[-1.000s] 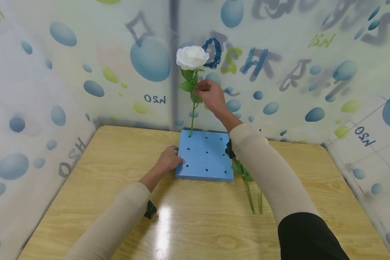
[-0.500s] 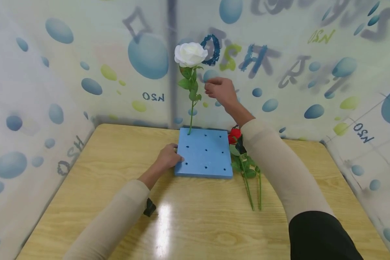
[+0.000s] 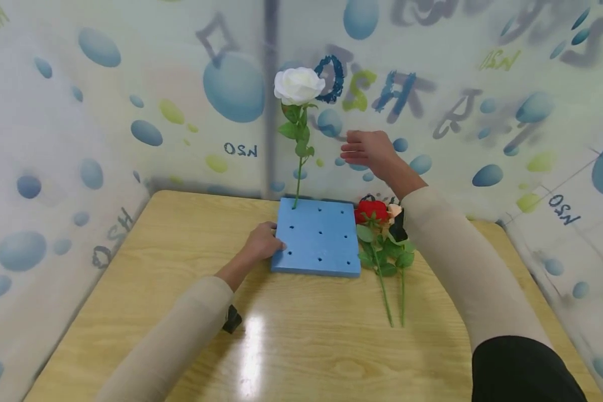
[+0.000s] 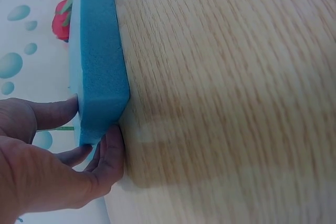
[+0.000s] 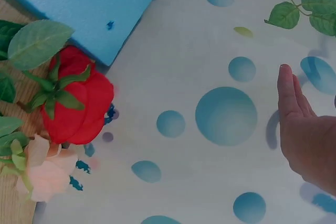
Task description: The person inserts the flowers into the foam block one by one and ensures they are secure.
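Note:
A white artificial rose point(image 3: 298, 86) stands upright, its stem in the back left hole of a blue foam board point(image 3: 306, 243). My left hand point(image 3: 262, 242) grips the board's left edge; in the left wrist view the thumb point(image 4: 58, 113) lies on its top face and other fingers are at its side and underneath. To the right of the white rose, my right hand point(image 3: 372, 149) is in the air with fingers straight, holding nothing. Beside the board lie a red rose point(image 3: 372, 211) and a pale peach rose point(image 5: 50, 170), the latter partly behind my right wrist in the head view.
Several holes dot the foam board, which lies on a wooden table point(image 3: 311, 335). Behind the table's back edge rises a patterned wall point(image 3: 181, 84), with more of it on both sides. Two green stems point(image 3: 384, 296) point toward the table's front.
My right hand has let go of the white rose's leafy stem and moved right, its fingers straightening. The red and peach roses have come into view. My left hand stays on the board.

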A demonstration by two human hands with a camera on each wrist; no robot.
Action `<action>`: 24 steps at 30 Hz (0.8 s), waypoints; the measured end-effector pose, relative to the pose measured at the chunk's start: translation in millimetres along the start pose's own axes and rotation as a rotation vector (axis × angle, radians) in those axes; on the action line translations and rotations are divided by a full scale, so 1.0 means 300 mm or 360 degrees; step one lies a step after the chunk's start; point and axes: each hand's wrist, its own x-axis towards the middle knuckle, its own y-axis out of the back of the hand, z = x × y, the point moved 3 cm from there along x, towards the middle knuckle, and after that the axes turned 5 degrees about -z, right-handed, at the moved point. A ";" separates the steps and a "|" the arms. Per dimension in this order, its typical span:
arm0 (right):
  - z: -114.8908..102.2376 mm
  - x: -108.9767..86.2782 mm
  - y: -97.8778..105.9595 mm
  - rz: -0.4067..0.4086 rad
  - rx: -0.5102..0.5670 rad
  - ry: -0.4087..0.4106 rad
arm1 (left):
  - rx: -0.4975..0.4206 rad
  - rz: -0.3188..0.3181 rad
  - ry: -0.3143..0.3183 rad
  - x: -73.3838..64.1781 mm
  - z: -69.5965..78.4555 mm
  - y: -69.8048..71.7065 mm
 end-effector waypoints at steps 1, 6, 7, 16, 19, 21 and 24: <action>0.006 -0.005 0.013 -0.0009 0.0022 -0.0017 | -0.0002 -0.0003 -0.0007 0.001 0.002 -0.003; 0.026 -0.017 0.056 -0.0082 0.0077 -0.0076 | -0.0001 0.0003 -0.0004 0.002 0.005 -0.007; 0.029 -0.019 0.063 -0.0091 0.0088 -0.0087 | 0.0001 0.0005 0.0000 0.002 0.005 -0.007; 0.071 -0.057 0.137 -0.0077 0.0061 -0.0160 | 0.0035 -0.0003 -0.0015 0.004 0.007 -0.010; 0.088 -0.065 0.155 -0.0064 0.0022 -0.0155 | 0.0023 -0.0008 -0.0011 0.005 0.005 -0.010; 0.099 -0.070 0.167 -0.0056 0.0015 -0.0158 | 0.0015 -0.0011 -0.0009 0.005 0.004 -0.008; 0.116 -0.076 0.183 -0.0035 0.0031 -0.0181 | 0.0012 -0.0014 -0.0005 0.005 0.001 -0.005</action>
